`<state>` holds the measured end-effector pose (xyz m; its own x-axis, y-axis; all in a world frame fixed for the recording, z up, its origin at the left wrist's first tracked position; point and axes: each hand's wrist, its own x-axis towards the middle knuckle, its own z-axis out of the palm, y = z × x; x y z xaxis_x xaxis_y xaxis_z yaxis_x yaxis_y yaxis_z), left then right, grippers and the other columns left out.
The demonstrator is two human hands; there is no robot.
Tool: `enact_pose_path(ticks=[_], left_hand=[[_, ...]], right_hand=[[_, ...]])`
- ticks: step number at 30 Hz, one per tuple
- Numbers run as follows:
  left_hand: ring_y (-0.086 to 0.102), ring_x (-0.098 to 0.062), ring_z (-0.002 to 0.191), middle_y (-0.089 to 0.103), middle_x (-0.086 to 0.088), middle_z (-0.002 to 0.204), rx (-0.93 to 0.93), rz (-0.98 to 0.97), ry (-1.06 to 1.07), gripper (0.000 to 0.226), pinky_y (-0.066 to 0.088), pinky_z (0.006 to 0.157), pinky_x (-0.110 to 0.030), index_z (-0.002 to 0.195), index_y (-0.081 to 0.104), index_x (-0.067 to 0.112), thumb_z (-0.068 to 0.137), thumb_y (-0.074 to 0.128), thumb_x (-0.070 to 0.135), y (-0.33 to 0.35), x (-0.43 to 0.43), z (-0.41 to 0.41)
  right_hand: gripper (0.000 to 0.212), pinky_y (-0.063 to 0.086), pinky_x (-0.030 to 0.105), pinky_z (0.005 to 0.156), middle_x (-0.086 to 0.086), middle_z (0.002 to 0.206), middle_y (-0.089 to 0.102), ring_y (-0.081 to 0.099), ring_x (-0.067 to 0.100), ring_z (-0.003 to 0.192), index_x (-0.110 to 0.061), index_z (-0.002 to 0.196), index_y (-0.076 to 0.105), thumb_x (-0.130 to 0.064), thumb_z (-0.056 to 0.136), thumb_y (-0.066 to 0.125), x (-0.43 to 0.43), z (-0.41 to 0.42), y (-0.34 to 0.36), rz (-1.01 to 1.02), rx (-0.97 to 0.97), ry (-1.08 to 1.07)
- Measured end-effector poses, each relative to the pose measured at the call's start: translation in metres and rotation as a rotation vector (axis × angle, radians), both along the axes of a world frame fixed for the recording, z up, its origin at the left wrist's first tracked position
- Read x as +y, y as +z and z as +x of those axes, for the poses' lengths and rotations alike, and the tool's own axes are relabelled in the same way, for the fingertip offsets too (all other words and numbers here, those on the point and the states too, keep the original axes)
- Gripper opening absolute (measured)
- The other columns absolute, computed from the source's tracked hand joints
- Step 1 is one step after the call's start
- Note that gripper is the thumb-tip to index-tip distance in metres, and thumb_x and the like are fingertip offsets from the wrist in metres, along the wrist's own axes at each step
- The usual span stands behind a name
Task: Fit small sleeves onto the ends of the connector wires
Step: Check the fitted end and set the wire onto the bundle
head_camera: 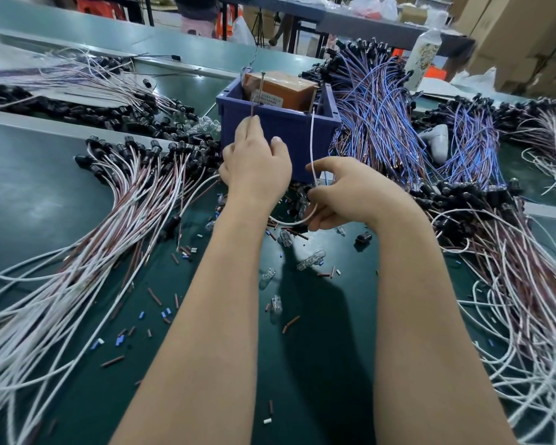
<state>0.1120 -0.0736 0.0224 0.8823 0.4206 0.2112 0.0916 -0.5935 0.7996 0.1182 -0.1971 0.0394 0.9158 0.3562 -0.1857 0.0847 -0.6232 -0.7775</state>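
Green matting (61,200) covers the workbench, with a blue bin (280,130) in the middle of it. Pink-and-white harnesses (135,200) fan out to the left of the bin and blue harnesses (376,101) are heaped to its right.

Against the bin's front wall, the left hand (254,165) is raised with its fingertips pinched together on a thin brown lead (253,112) that stands just above them. Whether a sleeve already sits on that tip is too small to tell.

Just below the bin's front, the right hand (347,191) curls around a white wire (313,139) and the black connector (308,191) it runs from. The wire loops up from that hand to the bin's rim.

Loose sleeves (155,297) in brown, blue and white lie scattered on the mat nearer the person than the bin.

The main risk is probably the tiny sleeve slipping from the pinch and falling among the others or into the bin. If it is pushed on off-axis, the wire tip could bend or splay. The springy white wire could also flick free if the right hand relaxes.
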Motion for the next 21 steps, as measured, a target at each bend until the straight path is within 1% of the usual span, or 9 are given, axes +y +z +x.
enact_pose_path(ticks=[4,12,17,21], left_hand=[[0.027,-0.033,0.135,0.023,-0.002,0.156,0.028,0.018,0.01,0.052,0.023,0.11,-0.045,0.148,0.025,0.012,0.1,0.036,0.029,-0.0001,-0.0016,0.0034],[0.028,-0.034,0.134,0.028,-0.003,0.154,0.037,0.053,-0.019,0.051,0.023,0.108,-0.045,0.146,0.029,0.013,0.1,0.036,0.032,-0.0036,-0.0019,0.0069],[0.027,-0.034,0.135,0.029,-0.004,0.153,0.019,0.039,-0.023,0.051,0.022,0.108,-0.045,0.147,0.028,0.014,0.1,0.037,0.032,-0.0046,-0.0013,0.0071],[0.026,-0.034,0.135,0.029,-0.004,0.153,0.017,0.033,-0.033,0.051,0.022,0.109,-0.045,0.147,0.027,0.014,0.1,0.037,0.032,-0.0059,-0.0016,0.0088]], right_hand=[[0.05,0.059,0.025,0.055,0.01,0.067,0.067,0.068,0.017,0.055,-0.013,0.14,0.036,0.002,0.093,0.041,0.0008,0.0003,0.0002,-0.022,-0.001,0.014],[0.05,0.055,0.022,0.047,0.007,0.064,0.067,0.067,0.017,0.053,-0.014,0.139,0.037,0.002,0.092,0.041,0.0018,0.0021,-0.0002,-0.047,0.015,0.02],[0.049,0.056,0.024,0.049,0.008,0.067,0.068,0.069,0.021,0.058,-0.015,0.139,0.037,0.001,0.093,0.042,0.0019,0.0032,-0.0008,-0.052,0.011,0.017],[0.05,0.056,0.024,0.049,0.008,0.066,0.069,0.07,0.02,0.057,-0.016,0.14,0.037,0.001,0.093,0.041,0.0014,0.0042,-0.0013,-0.058,0.004,0.011]])
